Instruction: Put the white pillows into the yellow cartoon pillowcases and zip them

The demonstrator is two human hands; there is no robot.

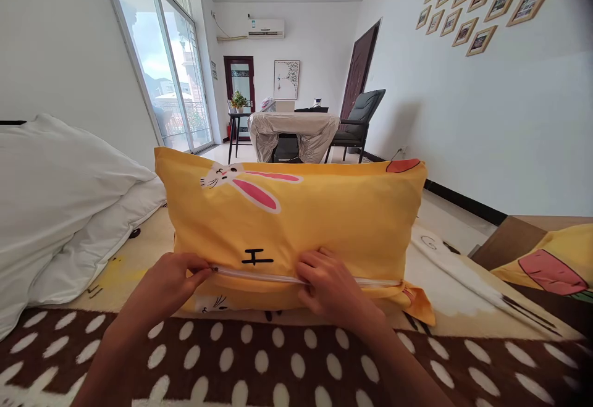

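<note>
A yellow pillow (352,215) with a rabbit print stands on its long side in front of me. A pale zipper (273,276) runs along its lower part, and its teeth look closed over the stretch I can see. My left hand (171,280) pinches the zipper's left end, where a small dark bit shows at the fingertips. My right hand (327,283) is curled over the zipper near the middle of the pillow, fingers gripping the fabric edge; the exact hold is partly hidden behind the hand.
A patterned blanket (259,357) with white ovals lies beneath the pillow. White bedding (69,209) is heaped at the left. At the right, a brown box (514,234) has yellow printed fabric (556,265) over it. A covered table (294,123) and black chair (359,123) stand farther back.
</note>
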